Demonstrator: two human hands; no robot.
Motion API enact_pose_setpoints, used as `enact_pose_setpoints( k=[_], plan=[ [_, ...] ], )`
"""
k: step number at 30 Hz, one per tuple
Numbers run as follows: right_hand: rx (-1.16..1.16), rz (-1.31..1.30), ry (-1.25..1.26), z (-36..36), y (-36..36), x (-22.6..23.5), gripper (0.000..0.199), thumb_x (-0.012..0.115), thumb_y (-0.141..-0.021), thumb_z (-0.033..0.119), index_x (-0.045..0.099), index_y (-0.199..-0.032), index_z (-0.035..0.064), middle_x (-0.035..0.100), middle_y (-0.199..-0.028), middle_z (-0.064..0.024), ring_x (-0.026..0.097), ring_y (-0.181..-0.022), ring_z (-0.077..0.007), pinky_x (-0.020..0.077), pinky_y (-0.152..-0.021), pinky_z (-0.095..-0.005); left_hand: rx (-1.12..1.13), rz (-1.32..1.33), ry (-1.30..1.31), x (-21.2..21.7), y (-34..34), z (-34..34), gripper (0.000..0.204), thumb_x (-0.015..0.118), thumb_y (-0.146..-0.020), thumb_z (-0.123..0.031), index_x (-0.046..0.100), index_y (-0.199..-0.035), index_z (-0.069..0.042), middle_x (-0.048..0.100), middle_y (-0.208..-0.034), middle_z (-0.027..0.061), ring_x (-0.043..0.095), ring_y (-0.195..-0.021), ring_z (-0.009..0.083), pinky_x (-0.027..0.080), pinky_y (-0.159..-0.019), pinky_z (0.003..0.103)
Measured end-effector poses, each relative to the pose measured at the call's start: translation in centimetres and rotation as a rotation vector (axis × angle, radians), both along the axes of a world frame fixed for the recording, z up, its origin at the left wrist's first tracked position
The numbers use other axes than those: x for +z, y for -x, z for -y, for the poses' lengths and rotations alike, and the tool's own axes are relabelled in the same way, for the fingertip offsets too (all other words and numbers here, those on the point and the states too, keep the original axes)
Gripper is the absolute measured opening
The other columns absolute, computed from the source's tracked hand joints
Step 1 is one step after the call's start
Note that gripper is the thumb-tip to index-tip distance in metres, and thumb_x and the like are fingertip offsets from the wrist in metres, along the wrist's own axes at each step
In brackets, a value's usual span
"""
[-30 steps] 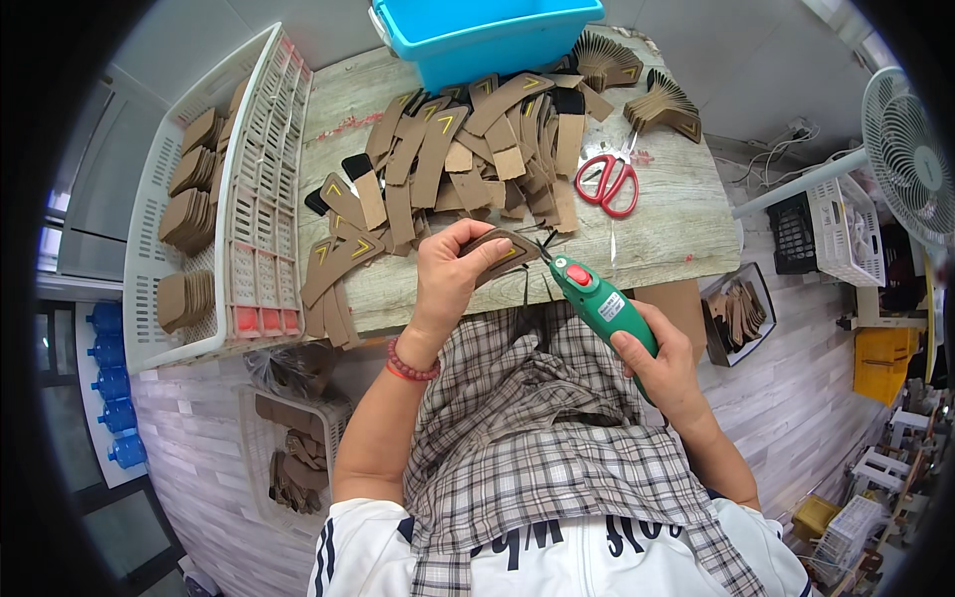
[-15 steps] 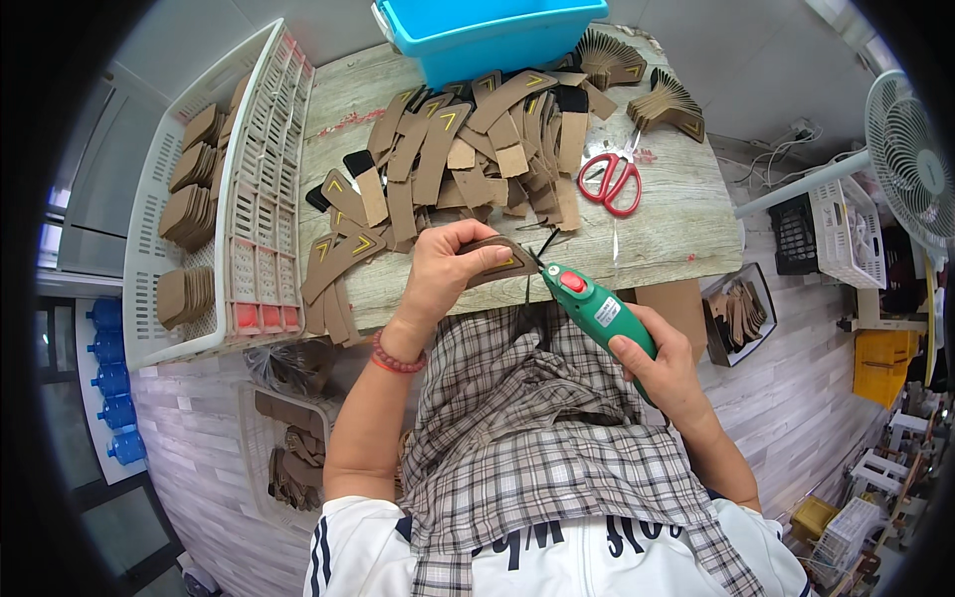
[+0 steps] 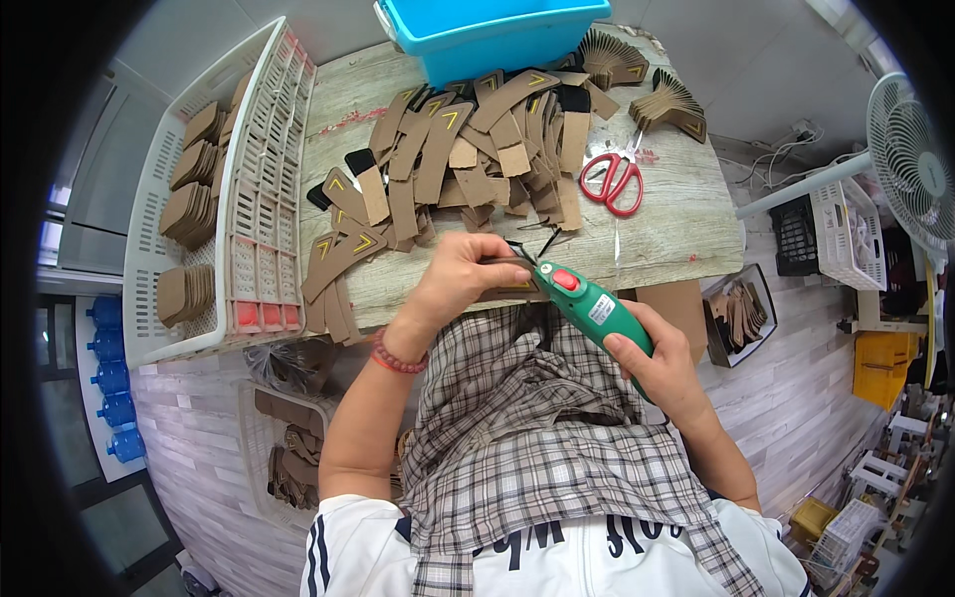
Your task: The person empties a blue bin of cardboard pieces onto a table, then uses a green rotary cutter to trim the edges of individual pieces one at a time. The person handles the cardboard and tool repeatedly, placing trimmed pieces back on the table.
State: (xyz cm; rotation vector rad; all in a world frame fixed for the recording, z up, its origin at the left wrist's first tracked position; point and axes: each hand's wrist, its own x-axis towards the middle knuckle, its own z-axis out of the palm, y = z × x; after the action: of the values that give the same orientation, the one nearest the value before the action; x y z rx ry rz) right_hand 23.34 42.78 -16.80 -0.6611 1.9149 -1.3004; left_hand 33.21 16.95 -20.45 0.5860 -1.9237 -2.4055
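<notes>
Pinched between the thumb and fingers of my left hand (image 3: pixel 460 281) is a curved brown strap piece (image 3: pixel 509 293) with a yellow mark, mostly covered by the fingers. My right hand (image 3: pixel 665 360) is wrapped round the green body of a pair of electric scissors (image 3: pixel 601 315) with a red switch. Their dark tip meets the strap piece's right end, just over the table's front edge. A thin black strip (image 3: pixel 516 249) sticks up beside the tip. Beyond my hands lies a heap of similar brown strap pieces (image 3: pixel 435 154), some with black ends.
Red-handled scissors (image 3: pixel 625 191) lie right of the heap, near fanned brown stacks (image 3: pixel 668 107). A blue bin (image 3: pixel 497 40) stands at the table's back. On the left is a white crate (image 3: pixel 264 189) holding stacked brown pieces; a white fan (image 3: pixel 907 164) stands at right.
The strap piece has turned and shifted slightly right and down in my left hand, so less of it shows. The electric scissors have moved slightly left. A black strip now stands up at their tip.
</notes>
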Motion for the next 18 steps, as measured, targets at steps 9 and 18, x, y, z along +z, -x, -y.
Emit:
enact_pose_setpoints(
  k=[9, 18],
  plan=[
    [-0.165, 0.043, 0.068, -0.1, 0.2, -0.4, 0.040, 0.068, -0.089, 0.023, 0.058, -0.121, 0.0002, 0.060, -0.080, -0.0012, 0.051, -0.060, -0.0048, 0.0429, -0.053, -0.0219, 0.866, -0.277, -0.198, -1.8, -1.7, 2.8, 0.020, 0.064, -0.085, -0.005, 0.057, -0.102, 0.000, 0.065, -0.090, 0.0061, 0.063, -0.078, 0.0144, 0.053, -0.070, 0.029],
    [-0.114, -0.012, 0.048, -0.1, -0.4, -1.4, 0.039, 0.069, -0.089, 0.023, 0.058, -0.119, -0.0001, 0.059, -0.075, -0.0004, 0.051, -0.060, -0.0052, 0.0415, -0.054, -0.0226, 0.657, -0.024, -0.953, -3.8, -3.7, -4.8, 0.021, 0.063, -0.086, -0.001, 0.057, -0.107, -0.001, 0.063, -0.096, 0.0100, 0.063, -0.088, 0.0232, 0.052, -0.076, 0.038]
  ],
)
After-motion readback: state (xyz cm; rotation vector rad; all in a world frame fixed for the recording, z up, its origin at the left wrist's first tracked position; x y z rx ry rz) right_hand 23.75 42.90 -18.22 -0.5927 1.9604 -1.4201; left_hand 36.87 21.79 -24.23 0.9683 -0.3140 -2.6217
